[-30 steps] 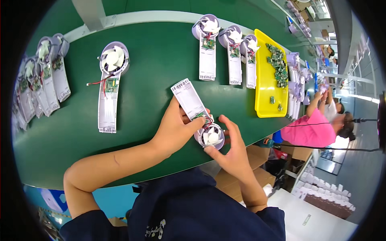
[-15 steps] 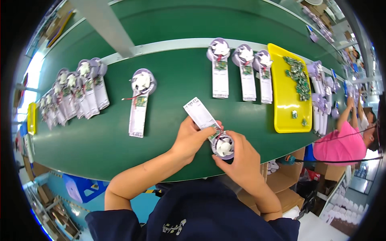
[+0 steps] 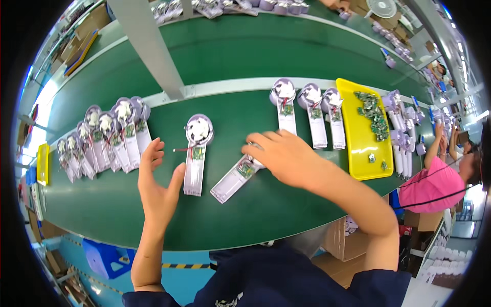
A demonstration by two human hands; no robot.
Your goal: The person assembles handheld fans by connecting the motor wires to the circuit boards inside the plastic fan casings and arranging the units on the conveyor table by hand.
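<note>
My right hand [image 3: 289, 156] covers the round head of an opened handheld fan [image 3: 232, 180], its fingers curled over it. That fan's white handle slants toward the lower left, with a small green circuit board near the head. To the left, my left hand [image 3: 158, 187] is open and holds nothing, thumb and fingers apart. Right beside its thumb lies another opened fan [image 3: 194, 171] with white blades, a purple ring and a red wire sticking out on its left side. Whether my left hand touches this fan I cannot tell.
Several similar fans [image 3: 115, 140] lie overlapped at the left. More fans [image 3: 317, 125] stand in a row at the back right, beside a yellow tray [image 3: 355, 158] of green circuit boards [image 3: 373, 117]. A metal post [image 3: 148, 48] rises behind. A person in pink [image 3: 434, 187] is at the far right.
My left hand has let go of the fan both hands held and moved left, opening. My right hand has swung that fan round, its head now toward the upper right. The view has shifted.
</note>
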